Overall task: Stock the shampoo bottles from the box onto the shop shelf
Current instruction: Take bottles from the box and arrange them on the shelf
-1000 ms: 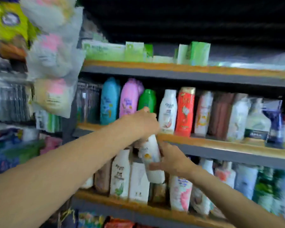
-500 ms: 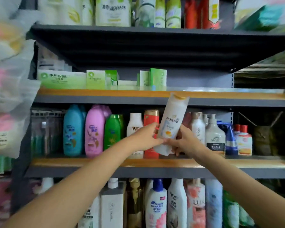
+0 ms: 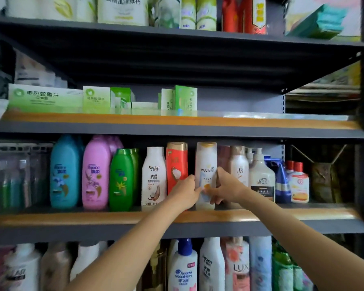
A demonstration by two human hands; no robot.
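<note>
A white Pantene shampoo bottle (image 3: 205, 164) with a gold cap stands upright on the middle shelf (image 3: 114, 217), between a red bottle (image 3: 176, 164) and a pale pink-white bottle (image 3: 239, 164). My left hand (image 3: 185, 193) grips its lower left side. My right hand (image 3: 227, 187) grips its lower right side. The bottle's base rests at the shelf's front lip. The box is not in view.
The same shelf holds a blue bottle (image 3: 64, 173), a pink bottle (image 3: 96, 173), a green bottle (image 3: 122, 179), a white Raclen bottle (image 3: 153, 175) and a pump bottle (image 3: 261, 175). Green cartons (image 3: 97, 98) sit on the shelf above. More bottles fill the shelf below.
The Pantene bottle has gone from tilted in front of the shelf to upright in the row on the middle shelf, both hands still on it.
</note>
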